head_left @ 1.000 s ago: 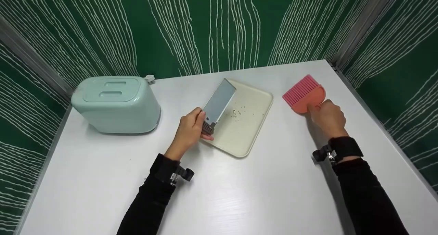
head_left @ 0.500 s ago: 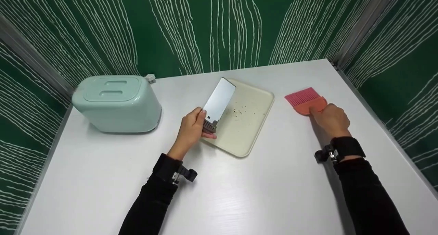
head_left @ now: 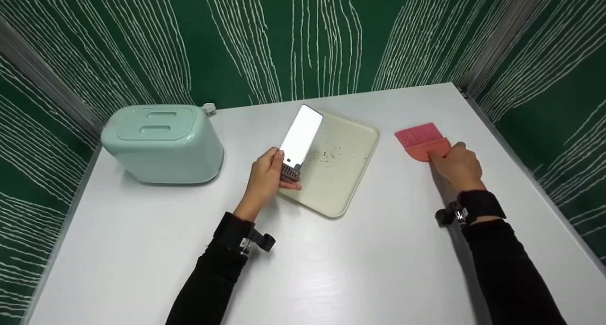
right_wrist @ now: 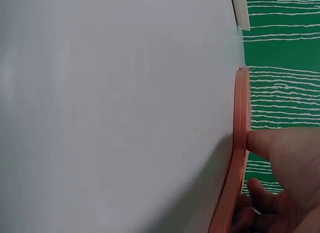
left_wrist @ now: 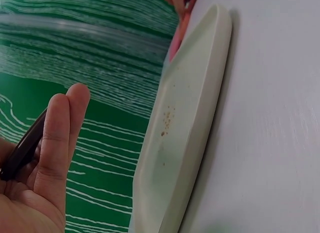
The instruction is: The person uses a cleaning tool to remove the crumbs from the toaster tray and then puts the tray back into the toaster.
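Note:
My left hand (head_left: pixel 265 176) pinches a flat, shiny rectangular plate (head_left: pixel 302 130) with a brown ribbed end, thumb on top and fingers beneath. It is tilted over the left side of a cream tray (head_left: pixel 326 206); its exact kind cannot be told. In the left wrist view only its dark edge (left_wrist: pixel 25 145) shows beside two straight fingers. Small dark crumbs (head_left: pixel 326 157) lie on the tray. At the right, my right hand (head_left: pixel 459 168) grips a small brush (head_left: pixel 428 149) with pink bristles and an orange rounded base. The right wrist view shows its orange side (right_wrist: pixel 241 113) edge-on, thumb against it.
A mint-green, toaster-like box (head_left: pixel 163 154) with two slots in its lid stands at the back left. Behind it a white plug (head_left: pixel 209 109) sits by the table's rear edge. Green walls (head_left: pixel 331 40) with white lines enclose the white table (head_left: pixel 303 273).
The brush has turned, its bristles now lower and closer to the table. The plate in my left hand has tilted, its face now bright white. The tray and mint box stay put.

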{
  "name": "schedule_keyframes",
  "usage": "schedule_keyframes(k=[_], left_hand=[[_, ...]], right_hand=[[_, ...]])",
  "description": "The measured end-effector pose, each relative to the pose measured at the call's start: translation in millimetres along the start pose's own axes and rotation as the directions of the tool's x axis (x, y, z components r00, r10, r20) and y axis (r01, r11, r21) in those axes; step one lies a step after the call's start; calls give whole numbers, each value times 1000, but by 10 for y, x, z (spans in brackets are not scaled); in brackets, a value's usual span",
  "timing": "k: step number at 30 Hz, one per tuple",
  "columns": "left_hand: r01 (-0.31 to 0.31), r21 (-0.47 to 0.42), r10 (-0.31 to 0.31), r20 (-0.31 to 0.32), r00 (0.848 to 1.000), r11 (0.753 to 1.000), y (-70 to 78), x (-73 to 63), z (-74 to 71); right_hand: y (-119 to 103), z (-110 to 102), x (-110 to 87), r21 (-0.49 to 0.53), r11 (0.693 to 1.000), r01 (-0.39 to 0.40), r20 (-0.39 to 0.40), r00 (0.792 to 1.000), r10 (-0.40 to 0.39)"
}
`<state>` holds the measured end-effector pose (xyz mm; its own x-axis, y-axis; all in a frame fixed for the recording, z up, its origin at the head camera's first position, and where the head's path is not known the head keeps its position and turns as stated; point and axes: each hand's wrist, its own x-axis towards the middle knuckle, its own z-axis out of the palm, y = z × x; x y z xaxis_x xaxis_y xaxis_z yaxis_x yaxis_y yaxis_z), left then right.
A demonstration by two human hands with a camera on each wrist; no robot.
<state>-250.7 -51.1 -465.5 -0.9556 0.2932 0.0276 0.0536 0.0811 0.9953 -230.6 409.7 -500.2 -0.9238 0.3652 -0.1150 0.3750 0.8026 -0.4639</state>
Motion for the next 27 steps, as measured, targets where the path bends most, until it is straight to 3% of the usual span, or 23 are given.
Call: schedule_keyframes(k=[7, 16, 21, 27], left_hand=[[6, -42, -6, -7, 1000, 999, 7, 14, 58], [24, -90, -25, -11, 1000, 996, 23, 28, 169], [7, -85, -9, -24, 1000, 996, 24, 42, 273], [-21, -116, 17, -36, 999, 993, 4, 54, 430]], right_hand=[[-133, 5, -69, 46, 999, 14, -8, 1000, -14], [-635, 64, -184, 235, 968, 89, 36, 994, -100], [-1012, 170, -314, 306, 940, 150, 114, 975, -193], [-1491, 364, -523, 356, 899, 256, 135, 938, -320]])
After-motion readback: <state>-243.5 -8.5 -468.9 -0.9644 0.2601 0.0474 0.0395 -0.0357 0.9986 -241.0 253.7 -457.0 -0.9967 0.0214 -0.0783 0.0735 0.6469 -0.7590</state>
